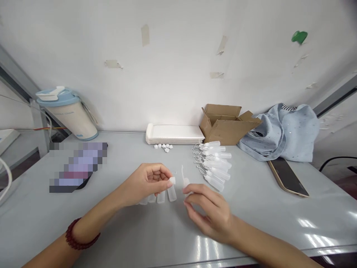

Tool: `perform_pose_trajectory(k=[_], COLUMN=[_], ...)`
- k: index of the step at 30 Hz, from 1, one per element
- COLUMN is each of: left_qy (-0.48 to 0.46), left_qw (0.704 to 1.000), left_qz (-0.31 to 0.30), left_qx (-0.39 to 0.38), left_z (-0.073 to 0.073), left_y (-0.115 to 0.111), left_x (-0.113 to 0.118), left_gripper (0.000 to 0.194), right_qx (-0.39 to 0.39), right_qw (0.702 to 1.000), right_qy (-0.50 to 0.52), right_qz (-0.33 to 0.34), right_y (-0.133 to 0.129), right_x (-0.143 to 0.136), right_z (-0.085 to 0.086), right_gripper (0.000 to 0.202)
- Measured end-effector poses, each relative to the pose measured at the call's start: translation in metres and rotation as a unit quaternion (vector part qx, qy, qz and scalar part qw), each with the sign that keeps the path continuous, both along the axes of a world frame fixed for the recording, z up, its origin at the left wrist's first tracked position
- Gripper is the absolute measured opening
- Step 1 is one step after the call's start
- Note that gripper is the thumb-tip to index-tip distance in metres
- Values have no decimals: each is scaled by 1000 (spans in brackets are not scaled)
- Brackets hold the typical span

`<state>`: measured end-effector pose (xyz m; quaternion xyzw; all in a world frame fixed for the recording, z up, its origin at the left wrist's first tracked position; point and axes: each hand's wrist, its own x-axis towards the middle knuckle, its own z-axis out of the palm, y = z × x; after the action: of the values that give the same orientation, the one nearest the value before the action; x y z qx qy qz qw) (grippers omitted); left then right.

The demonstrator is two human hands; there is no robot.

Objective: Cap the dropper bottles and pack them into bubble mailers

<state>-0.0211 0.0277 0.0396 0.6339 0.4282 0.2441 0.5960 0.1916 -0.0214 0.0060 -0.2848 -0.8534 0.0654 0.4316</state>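
Observation:
My left hand [153, 180] pinches a small white cap [172, 180] between thumb and forefinger. To its right, my right hand [206, 208] is closed on a small translucent plastic bottle [186, 182], whose thin tube or strap points up; most of its body is hidden behind the fingers. The cap and this bottle are apart. Several similar bottles [172, 194] lie in a row under and beside my left hand, partly covered by it. A pile of bottles with thin looped straps [216, 163] lies beyond my right hand. Several loose white caps [166, 150] sit farther back.
Along the wall stand a stack of white padded envelopes [175, 134] and an open cardboard box [228, 130]. A blue cloth bag [295, 130] and a phone [288, 178] are at right. At left are a tumbler [74, 115] and a device with a blurred screen [80, 163].

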Motion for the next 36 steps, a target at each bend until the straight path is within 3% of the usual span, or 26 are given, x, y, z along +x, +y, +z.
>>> perform_pose_trajectory(k=[6, 12, 16, 18, 24, 36], left_qy=[2, 1, 30, 46, 78, 67], left_qw=[1000, 999, 999, 997, 995, 997], left_qz=[-13, -35, -35, -36, -50, -47], left_qx=[-2, -1, 28, 43, 42, -6], left_z=[-2, -2, -2, -1, 2, -8], left_y=[-2, -7, -9, -10, -11, -10], left_x=[3, 6, 7, 8, 8, 13], left_gripper=[16, 15, 15, 15, 24, 27], right_qx=[-134, -280, -335, -330, -203, -124], right_qw=[986, 945, 926, 931, 977, 992], right_qy=[94, 145, 147, 132, 47, -11], right_qz=[43, 91, 96, 88, 48, 28], right_y=[0, 1, 2, 3, 5, 17], right_x=[-2, -4, -3, -2, 0, 8], right_z=[0, -3, -1, 0, -2, -5], right_gripper=[16, 15, 12, 11, 12, 15])
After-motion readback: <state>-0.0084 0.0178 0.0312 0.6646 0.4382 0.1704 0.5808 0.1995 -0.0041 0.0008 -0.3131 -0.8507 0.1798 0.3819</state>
